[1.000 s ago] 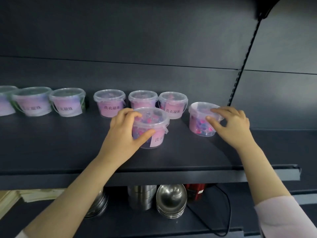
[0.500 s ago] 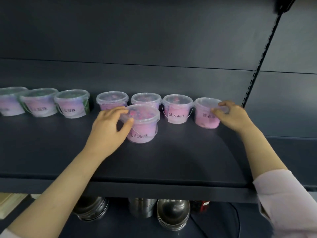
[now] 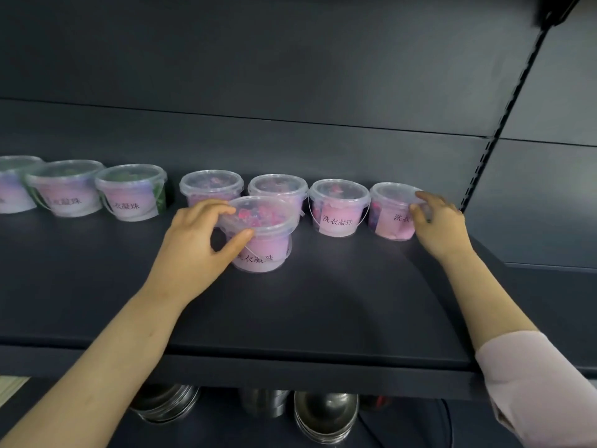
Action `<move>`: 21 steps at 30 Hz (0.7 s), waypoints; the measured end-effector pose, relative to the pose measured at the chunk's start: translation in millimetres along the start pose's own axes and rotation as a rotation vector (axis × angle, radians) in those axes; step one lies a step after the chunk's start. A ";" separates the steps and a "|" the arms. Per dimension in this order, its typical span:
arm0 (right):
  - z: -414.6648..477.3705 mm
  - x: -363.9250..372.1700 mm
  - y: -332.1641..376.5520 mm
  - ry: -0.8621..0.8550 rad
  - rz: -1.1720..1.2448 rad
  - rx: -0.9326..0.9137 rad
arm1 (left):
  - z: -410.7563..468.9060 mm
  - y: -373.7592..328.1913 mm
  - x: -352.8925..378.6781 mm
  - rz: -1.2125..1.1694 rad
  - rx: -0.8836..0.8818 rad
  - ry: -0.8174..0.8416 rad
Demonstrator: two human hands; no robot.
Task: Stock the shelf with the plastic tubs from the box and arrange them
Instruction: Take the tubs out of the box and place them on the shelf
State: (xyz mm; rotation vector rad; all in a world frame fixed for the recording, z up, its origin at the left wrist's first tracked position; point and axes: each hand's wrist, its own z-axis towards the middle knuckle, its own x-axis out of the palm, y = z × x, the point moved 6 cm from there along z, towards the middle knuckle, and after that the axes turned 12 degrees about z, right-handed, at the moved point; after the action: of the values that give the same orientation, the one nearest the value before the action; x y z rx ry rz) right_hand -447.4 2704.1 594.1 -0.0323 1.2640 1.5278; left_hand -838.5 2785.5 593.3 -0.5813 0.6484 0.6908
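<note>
Since earlier, the end tub is slid back to 2 o'clock. Both rims are pinched by fingers; held so high, the front tub could be toppled.

From my end the shelf and its back panel read as one flat, plain dark blue-grey. The front tub is clear plastic with a hazy lid, pink below and speckled magenta and blue on top, its pale label printed in black characters. The rightmost tub and the labelled tub beside it show the same pink with whitish labels, the green-edged tub further left carries what I think is a dark green strip down one side, though that edge is blurred, the sleeve is pale pink, and the bowls under the shelf are dull silver.
</note>
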 end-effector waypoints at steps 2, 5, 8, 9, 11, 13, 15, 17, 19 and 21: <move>-10.2 3.1 21.5 -0.028 -0.072 -0.078 | -1.9 2.2 -3.5 0.001 0.002 -0.026; -33.3 21.7 70.2 0.086 -0.068 -0.304 | -2.2 5.1 -7.6 0.009 -0.008 -0.060; -67.9 45.2 107.5 0.205 0.024 -0.414 | -1.5 10.4 -8.5 0.049 -0.041 -0.090; -78.5 52.3 117.5 0.234 0.049 -0.428 | -0.6 11.4 -7.5 0.060 -0.059 -0.090; -98.8 70.5 134.6 0.330 0.101 -0.456 | 1.0 11.9 -5.1 0.057 -0.086 -0.083; -114.9 89.2 147.7 0.417 0.129 -0.452 | 2.6 10.8 -3.1 0.034 -0.068 -0.079; -123.4 101.1 154.6 0.426 0.155 -0.393 | 3.7 11.8 0.4 -0.027 -0.048 -0.049; -128.1 106.5 159.4 0.393 0.175 -0.325 | 5.5 16.3 3.6 -0.127 -0.043 -0.026; -133.0 107.3 164.5 0.356 0.175 -0.279 | 6.6 20.0 6.5 -0.254 -0.048 0.017; -141.4 102.8 168.6 0.308 0.174 -0.228 | 5.9 20.4 7.6 -0.343 -0.040 0.062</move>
State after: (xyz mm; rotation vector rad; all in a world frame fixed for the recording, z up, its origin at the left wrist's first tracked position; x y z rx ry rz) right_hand -690.0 2704.2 584.8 -0.3236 1.3520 1.8646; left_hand -846.9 2805.3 586.3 -0.7324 0.5746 0.3662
